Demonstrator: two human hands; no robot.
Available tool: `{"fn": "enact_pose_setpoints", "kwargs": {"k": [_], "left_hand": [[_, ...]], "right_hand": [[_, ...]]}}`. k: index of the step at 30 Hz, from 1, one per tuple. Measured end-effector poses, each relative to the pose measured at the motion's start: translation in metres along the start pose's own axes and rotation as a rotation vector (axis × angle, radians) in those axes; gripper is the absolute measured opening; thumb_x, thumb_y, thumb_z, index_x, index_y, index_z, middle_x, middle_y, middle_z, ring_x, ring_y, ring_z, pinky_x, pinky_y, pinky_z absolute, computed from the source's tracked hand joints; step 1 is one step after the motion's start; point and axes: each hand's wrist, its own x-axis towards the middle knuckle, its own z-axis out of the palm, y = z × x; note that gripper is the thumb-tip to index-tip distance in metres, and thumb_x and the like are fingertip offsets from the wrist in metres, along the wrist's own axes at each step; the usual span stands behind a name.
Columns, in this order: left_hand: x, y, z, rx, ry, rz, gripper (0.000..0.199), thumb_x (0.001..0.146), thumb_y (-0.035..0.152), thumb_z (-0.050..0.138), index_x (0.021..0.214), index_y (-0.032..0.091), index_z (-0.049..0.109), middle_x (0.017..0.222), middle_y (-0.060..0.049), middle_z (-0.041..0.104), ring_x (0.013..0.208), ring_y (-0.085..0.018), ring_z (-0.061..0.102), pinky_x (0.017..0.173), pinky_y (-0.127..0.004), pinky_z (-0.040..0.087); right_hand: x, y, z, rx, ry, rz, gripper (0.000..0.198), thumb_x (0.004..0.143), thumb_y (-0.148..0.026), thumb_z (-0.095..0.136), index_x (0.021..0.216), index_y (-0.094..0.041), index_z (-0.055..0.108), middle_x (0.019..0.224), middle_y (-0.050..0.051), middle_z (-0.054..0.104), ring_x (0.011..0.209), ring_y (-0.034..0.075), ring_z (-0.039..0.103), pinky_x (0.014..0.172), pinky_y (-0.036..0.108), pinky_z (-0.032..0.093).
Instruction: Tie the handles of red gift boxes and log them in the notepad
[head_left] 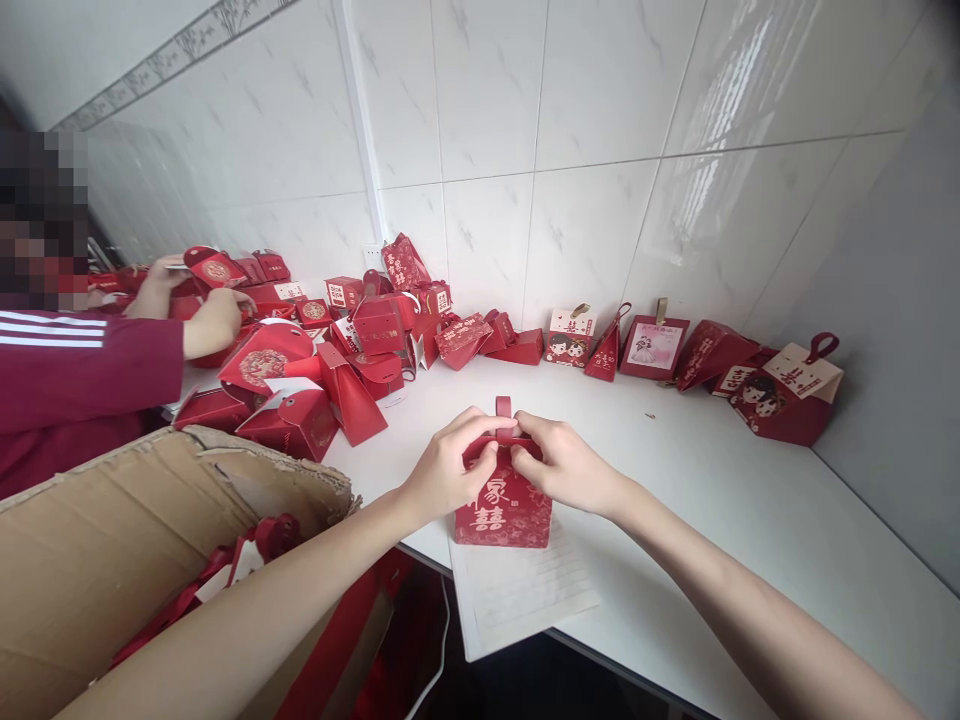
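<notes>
A red gift box (517, 522) with pale Chinese characters stands upright on the white table, close to its front edge. A red strap loop (503, 406) sticks up from the top of the box. My left hand (454, 462) pinches the box's top edge at the left of the loop, thumb on the front. From the right, my right hand (562, 462) grips the same top edge, its fingertips close to the loop. Both hands partly cover the upper front. Under the box lies a sheaf of lined paper (525, 600), jutting past the table edge.
A heap of red gift boxes (379, 325) fills the left back. More finished-looking boxes (652, 345) line the tiled wall at right. A cardboard carton (112, 520) holding red pieces stands at front left. A co-worker's hands (214, 320) are among boxes at far left.
</notes>
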Motion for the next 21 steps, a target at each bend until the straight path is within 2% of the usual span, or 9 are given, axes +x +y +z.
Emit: {"fn": "enact_pose_setpoints", "kwargs": {"k": [6,9,12,16,18,21], "left_hand": [[0.000,-0.001,-0.001,-0.015,-0.005,0.009,0.033,0.081,0.004,0.042,0.107,0.020,0.054,0.088,-0.002,0.055,0.079,-0.012,0.054,0.072,-0.026,0.046],[-0.002,-0.002,0.001,-0.022,-0.023,-0.014,0.031,0.082,0.007,0.040,0.107,0.021,0.053,0.091,-0.003,0.055,0.083,-0.013,0.054,0.076,-0.028,0.046],[-0.004,-0.004,0.003,-0.091,0.025,-0.066,0.032,0.082,0.013,0.045,0.113,0.020,0.042,0.090,-0.003,0.053,0.085,-0.014,0.054,0.080,-0.031,0.045],[-0.008,-0.007,0.000,-0.280,0.063,-0.197,0.046,0.079,0.018,0.050,0.117,0.020,0.025,0.095,-0.005,0.052,0.089,-0.016,0.056,0.082,-0.035,0.045],[-0.011,-0.007,-0.005,-0.286,0.004,-0.336,0.051,0.076,0.020,0.052,0.119,0.019,0.023,0.100,-0.007,0.054,0.094,-0.018,0.056,0.084,-0.038,0.045],[-0.019,-0.006,-0.014,-0.280,-0.222,-0.529,0.046,0.076,0.024,0.055,0.117,0.016,0.036,0.104,-0.009,0.059,0.096,-0.021,0.058,0.084,-0.039,0.046]], "right_hand": [[0.000,0.000,0.000,0.004,-0.008,0.008,0.008,0.075,-0.015,0.039,0.069,-0.019,0.036,0.059,-0.005,0.042,0.050,0.010,0.037,0.049,0.023,0.030],[0.000,0.000,0.000,0.006,-0.012,0.011,0.008,0.075,-0.014,0.039,0.070,-0.019,0.036,0.059,-0.005,0.041,0.050,0.010,0.036,0.050,0.023,0.030],[0.000,-0.001,-0.001,0.015,-0.013,0.009,0.009,0.075,-0.014,0.039,0.068,-0.019,0.034,0.059,-0.005,0.042,0.051,0.010,0.037,0.050,0.023,0.029],[0.000,-0.002,-0.001,-0.008,-0.006,-0.007,0.014,0.075,-0.015,0.039,0.065,-0.020,0.029,0.058,-0.005,0.040,0.049,0.010,0.035,0.050,0.022,0.028],[0.000,-0.002,-0.002,-0.024,-0.007,-0.014,0.016,0.075,-0.014,0.039,0.065,-0.020,0.027,0.057,-0.006,0.039,0.048,0.010,0.034,0.050,0.022,0.028],[0.000,-0.001,-0.003,-0.025,-0.018,-0.030,0.014,0.075,-0.013,0.039,0.066,-0.020,0.030,0.059,-0.005,0.042,0.050,0.010,0.036,0.050,0.022,0.029]]}}
